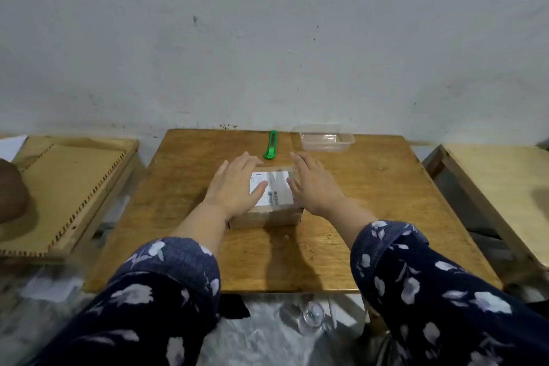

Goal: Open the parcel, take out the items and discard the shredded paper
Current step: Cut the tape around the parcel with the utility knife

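A small brown cardboard parcel (269, 215) with a white shipping label on top sits closed in the middle of the wooden table (371, 217). My left hand (234, 184) lies over its left side with fingers spread, the thumb across the label. My right hand (315, 184) hovers at its right side, fingers apart, and holds nothing. A green utility knife (271, 145) lies just beyond the parcel, near the far edge. A clear plastic container (326, 140) stands empty at the back right.
A wall rises directly behind the table. A lower wooden surface with a notched board (68, 187) stands to the left, another pale table (505, 187) to the right. Plastic sheeting and a clear bottle (312, 316) lie on the floor below the front edge.
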A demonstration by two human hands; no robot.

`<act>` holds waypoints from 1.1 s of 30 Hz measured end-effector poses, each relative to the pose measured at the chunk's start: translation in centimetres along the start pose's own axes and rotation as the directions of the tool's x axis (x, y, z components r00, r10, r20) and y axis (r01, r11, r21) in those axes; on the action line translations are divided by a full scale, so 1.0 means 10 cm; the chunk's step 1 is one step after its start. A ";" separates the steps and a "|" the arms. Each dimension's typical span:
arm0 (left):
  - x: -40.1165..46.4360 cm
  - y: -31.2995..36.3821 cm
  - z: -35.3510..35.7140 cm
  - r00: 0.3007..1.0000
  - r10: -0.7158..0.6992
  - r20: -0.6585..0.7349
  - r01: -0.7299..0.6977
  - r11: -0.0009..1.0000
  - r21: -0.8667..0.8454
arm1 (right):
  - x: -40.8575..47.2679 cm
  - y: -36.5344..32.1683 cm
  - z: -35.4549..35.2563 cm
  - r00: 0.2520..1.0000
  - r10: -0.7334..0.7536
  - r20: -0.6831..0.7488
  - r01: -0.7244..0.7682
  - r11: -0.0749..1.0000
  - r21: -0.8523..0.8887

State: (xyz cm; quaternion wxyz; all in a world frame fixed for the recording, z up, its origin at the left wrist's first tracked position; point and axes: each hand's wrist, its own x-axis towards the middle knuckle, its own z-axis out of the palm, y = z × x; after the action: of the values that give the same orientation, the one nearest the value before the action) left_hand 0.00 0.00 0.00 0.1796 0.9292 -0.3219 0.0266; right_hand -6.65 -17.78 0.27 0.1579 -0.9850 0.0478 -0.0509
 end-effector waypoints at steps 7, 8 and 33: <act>-0.07 -0.18 0.24 0.966 -0.087 0.242 0.095 0.995 -0.021 | 0.14 0.08 0.47 0.955 0.259 0.142 -0.292 0.904 0.313; -0.05 -0.21 0.24 0.962 -0.090 0.257 0.098 0.995 -0.021 | 0.20 0.07 0.47 0.952 0.270 0.142 -0.301 0.903 0.307; 0.63 -1.55 0.34 0.967 0.096 0.237 -0.142 0.973 0.182 | 1.52 -0.27 1.04 0.893 0.449 0.043 -0.340 0.608 0.717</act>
State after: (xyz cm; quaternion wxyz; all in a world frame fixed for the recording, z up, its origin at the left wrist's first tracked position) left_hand 14.23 6.40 -7.01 0.0466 0.9183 -0.3914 -0.0369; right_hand 9.76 -13.70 -7.40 0.5271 -0.8056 0.2518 -0.0987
